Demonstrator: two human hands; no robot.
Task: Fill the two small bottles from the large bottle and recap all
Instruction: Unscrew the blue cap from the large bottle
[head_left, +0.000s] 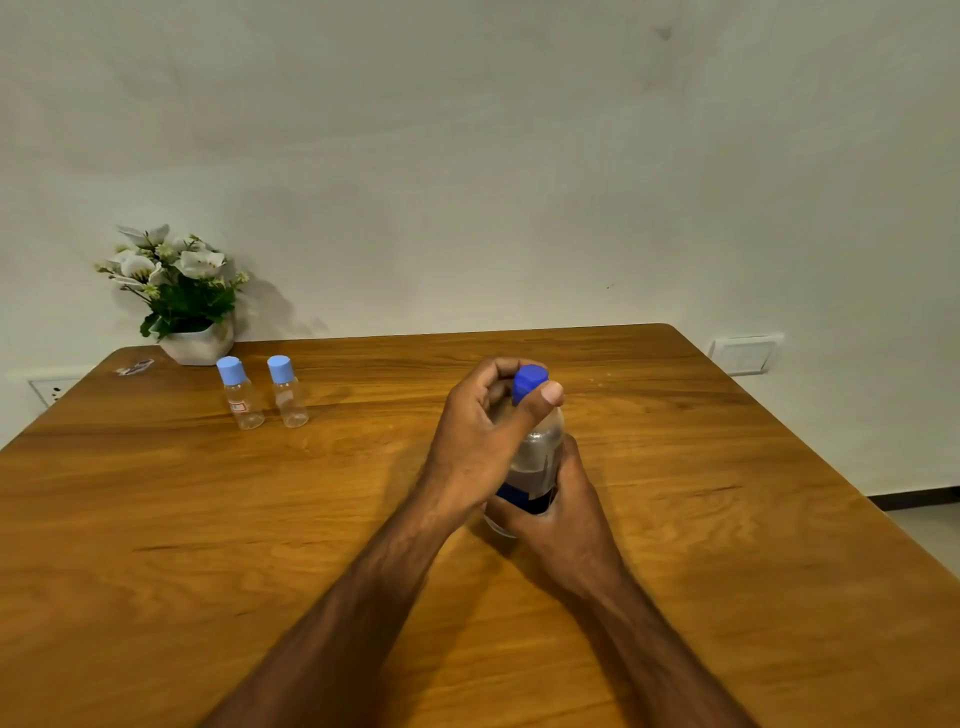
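Large bottle (537, 457), clear-walled with a dark blue label band, stands near the middle of the tabletop (208, 519), long axis close to upright with the neck leaning slightly away from the viewer. Its blue cap (527, 382) is on the neck and is pinched by the left hand (483, 436), thumb on the near side and curled fingers over the far side. The right hand (563, 512) wraps the lower body at the label, holding the bottle steady. Cap and grip lie directly above the holding hand, so any twist would run about the upright axis. Two small bottles (265, 392), both capped in light blue and apparently unfilled, stand side by side well apart to the far left, nearer the left arm. Behind them sits a potted plant (179, 296). Hidden: the bottle's base, its liquid level, and whether the cap is loosened.
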